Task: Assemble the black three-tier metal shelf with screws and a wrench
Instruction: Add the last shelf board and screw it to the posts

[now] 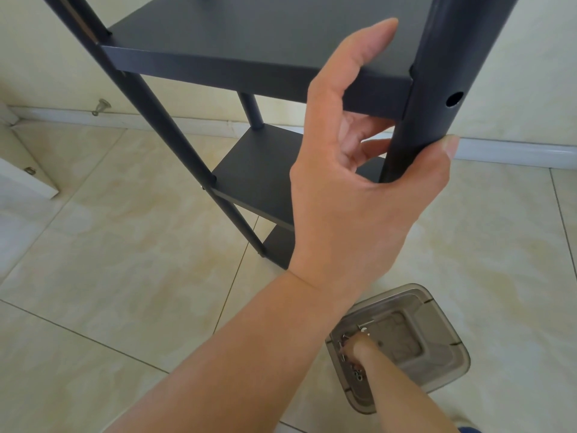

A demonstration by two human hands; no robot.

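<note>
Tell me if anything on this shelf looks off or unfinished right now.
One thing: the screw hole in the near right post, level with the upper shelf board, is open with no screw in it. The left hand grips that post while the right hand reaches into the grey tray of screws. Nothing looks bent or spilled.

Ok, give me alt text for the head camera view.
A left hand grips the front right post of a black three-tier metal shelf standing on a tiled floor, while the right hand reaches among screws in a grey plastic tray.
</note>
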